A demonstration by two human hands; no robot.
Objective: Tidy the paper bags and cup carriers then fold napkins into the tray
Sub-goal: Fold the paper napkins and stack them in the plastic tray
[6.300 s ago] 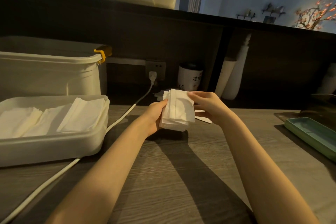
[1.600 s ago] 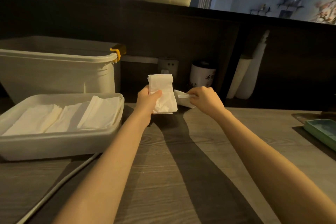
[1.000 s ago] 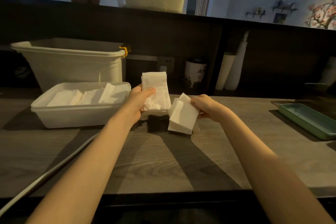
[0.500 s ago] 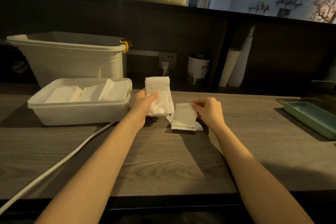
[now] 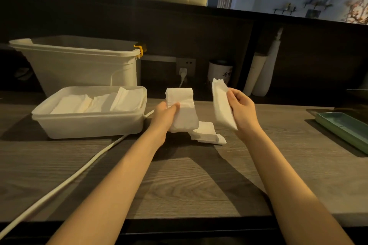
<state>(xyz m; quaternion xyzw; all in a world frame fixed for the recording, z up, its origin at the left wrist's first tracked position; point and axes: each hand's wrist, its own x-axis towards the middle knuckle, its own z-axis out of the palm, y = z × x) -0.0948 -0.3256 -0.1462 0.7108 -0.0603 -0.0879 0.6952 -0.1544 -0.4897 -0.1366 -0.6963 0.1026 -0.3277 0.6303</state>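
— While the left hand [image 5: 166,112] grips the white stack of folded paper napkins [image 5: 182,112], what does the right hand [image 5: 242,110] do?

— It pinches one folded white napkin [image 5: 222,105], lifted right of the stack. Square the edges, then lay it overlapping the row in the white plastic tray [image 5: 89,123], far left.

white cable [image 5: 65,183], green tray [image 5: 344,128], lidded cup [image 5: 220,71]

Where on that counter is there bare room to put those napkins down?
Bare wood lies between the forearms, and between the right hand and the green tray. It is crowded around the left hand: loose napkins, white tray, cable.
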